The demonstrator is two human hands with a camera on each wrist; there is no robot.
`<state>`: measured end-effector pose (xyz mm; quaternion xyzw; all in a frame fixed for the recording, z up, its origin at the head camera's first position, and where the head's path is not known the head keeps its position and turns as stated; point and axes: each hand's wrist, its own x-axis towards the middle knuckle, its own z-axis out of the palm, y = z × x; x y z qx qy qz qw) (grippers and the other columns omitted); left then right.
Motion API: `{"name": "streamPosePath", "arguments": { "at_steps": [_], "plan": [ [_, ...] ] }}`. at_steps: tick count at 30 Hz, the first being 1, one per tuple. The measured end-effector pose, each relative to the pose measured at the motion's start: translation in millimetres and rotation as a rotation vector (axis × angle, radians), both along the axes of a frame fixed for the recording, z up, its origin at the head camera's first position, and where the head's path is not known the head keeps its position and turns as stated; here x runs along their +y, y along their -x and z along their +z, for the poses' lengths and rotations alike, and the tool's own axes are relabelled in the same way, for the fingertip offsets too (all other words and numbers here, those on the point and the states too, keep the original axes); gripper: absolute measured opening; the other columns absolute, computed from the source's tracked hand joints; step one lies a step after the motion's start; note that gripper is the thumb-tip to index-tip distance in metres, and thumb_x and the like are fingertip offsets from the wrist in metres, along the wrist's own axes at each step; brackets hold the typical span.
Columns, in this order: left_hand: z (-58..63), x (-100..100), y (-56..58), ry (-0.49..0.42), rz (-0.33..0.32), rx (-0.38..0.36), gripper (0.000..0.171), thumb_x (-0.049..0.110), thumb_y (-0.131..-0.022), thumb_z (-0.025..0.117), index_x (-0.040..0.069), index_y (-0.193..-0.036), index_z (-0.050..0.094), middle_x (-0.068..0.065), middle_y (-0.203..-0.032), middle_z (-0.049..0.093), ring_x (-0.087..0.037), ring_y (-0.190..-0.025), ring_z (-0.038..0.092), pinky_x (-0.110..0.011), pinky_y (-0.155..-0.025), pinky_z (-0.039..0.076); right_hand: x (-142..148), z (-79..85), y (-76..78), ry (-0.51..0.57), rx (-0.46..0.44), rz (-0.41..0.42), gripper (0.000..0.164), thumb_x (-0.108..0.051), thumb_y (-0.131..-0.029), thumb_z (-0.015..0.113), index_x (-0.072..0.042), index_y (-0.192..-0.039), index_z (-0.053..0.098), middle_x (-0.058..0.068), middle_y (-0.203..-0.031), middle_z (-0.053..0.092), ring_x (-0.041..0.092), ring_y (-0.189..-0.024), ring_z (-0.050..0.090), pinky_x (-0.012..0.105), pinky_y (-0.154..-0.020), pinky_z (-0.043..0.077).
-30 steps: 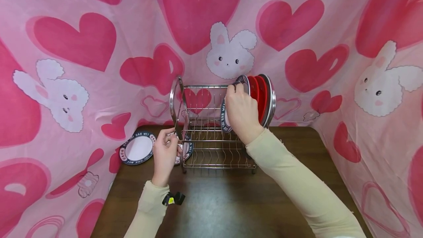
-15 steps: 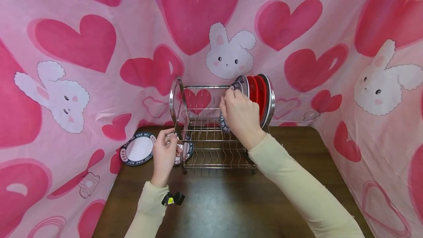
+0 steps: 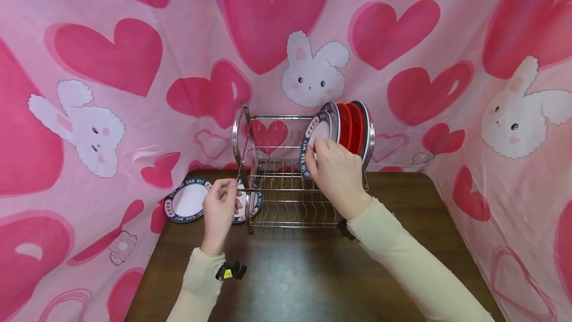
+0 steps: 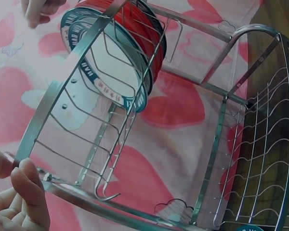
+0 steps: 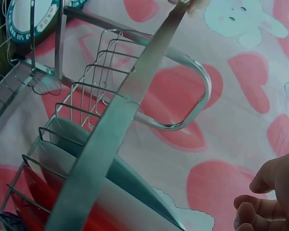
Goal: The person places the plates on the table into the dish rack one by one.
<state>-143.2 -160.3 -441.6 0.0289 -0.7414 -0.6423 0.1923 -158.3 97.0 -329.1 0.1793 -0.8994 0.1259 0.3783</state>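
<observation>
A two-tier metal dish rack [image 3: 292,190] stands on the table. The left hand [image 3: 219,207] pinches its left front rail between thumb and finger; the left wrist view shows this pinch near the corner. The right hand [image 3: 338,175] is in front of the upper tier, its fingers loosely bent and holding nothing in the right wrist view. Just beyond it, a white plate with a navy lettered rim [image 3: 305,155] stands on edge in the upper tier. To its right are another navy-rimmed plate [image 3: 332,108], red plates [image 3: 356,119] and a rimmed plate [image 3: 367,128] at the end.
One navy-rimmed plate [image 3: 189,201] lies flat on the brown table [image 3: 286,282], left of the rack. A second such plate [image 3: 255,202] lies partly hidden behind the rack's left side and the left hand. Pink heart-patterned cloth [image 3: 201,9] encloses the table's back and sides.
The right hand has let go of the front navy-rimmed plate and drawn back, down and to the right. That plate stays upright in the rack. The left hand keeps its place on the rail.
</observation>
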Motion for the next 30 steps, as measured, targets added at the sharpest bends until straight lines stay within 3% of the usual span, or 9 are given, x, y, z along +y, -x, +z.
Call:
{"name": "streamPosePath", "arguments": {
  "at_steps": [3,10,16,20,30],
  "plan": [
    [5.1,1.5,-2.5,-0.010,-0.003,-0.008,0.017,0.009,-0.103,0.063,-0.006,-0.109,0.068,-0.029,-0.084,0.068,-0.008,-0.047,0.055,-0.019,-0.044,0.044,4.6,-3.4,-5.2,0.004,-0.003,-0.002,0.021,-0.019,-0.099,0.064,-0.005,-0.084,0.059,0.007,-0.060,0.054,0.021,-0.047,0.050,0.033,-0.039,0.041],
    [32.4,7.8,-15.1,0.001,-0.029,-0.006,0.013,0.000,-0.101,0.061,-0.012,-0.104,0.066,-0.031,-0.084,0.068,-0.004,-0.049,0.055,-0.019,-0.047,0.046,14.1,-11.9,-14.5,0.007,-0.031,-0.004,0.020,-0.019,-0.098,0.066,-0.003,-0.086,0.062,0.007,-0.060,0.056,0.020,-0.047,0.047,0.030,-0.040,0.039],
    [13.6,3.8,-5.0,-0.015,-0.027,-0.028,0.013,0.003,-0.102,0.062,-0.009,-0.104,0.066,-0.035,-0.089,0.067,-0.008,-0.051,0.056,-0.018,-0.048,0.046,25.5,-18.5,-21.4,0.024,0.004,-0.021,0.021,-0.018,-0.097,0.065,-0.002,-0.084,0.060,0.008,-0.060,0.055,0.023,-0.046,0.049,0.031,-0.038,0.036],
    [1.7,0.4,0.5,-0.007,-0.017,-0.015,0.016,0.007,-0.102,0.064,-0.008,-0.105,0.066,-0.029,-0.087,0.069,-0.005,-0.050,0.056,-0.018,-0.047,0.046,34.9,-21.7,-25.4,0.041,0.017,-0.027,0.019,-0.017,-0.097,0.066,-0.001,-0.088,0.063,0.010,-0.062,0.059,0.027,-0.048,0.053,0.034,-0.039,0.041],
    [-0.3,-1.0,2.0,-0.009,-0.018,0.026,0.010,0.004,-0.101,0.064,-0.005,-0.099,0.066,-0.029,-0.083,0.068,-0.007,-0.049,0.057,-0.020,-0.045,0.047,58.3,-29.9,-33.8,0.104,0.003,-0.067,0.015,-0.014,-0.095,0.070,0.000,-0.095,0.067,0.014,-0.065,0.062,0.028,-0.049,0.054,0.038,-0.042,0.046]
  ]
}}
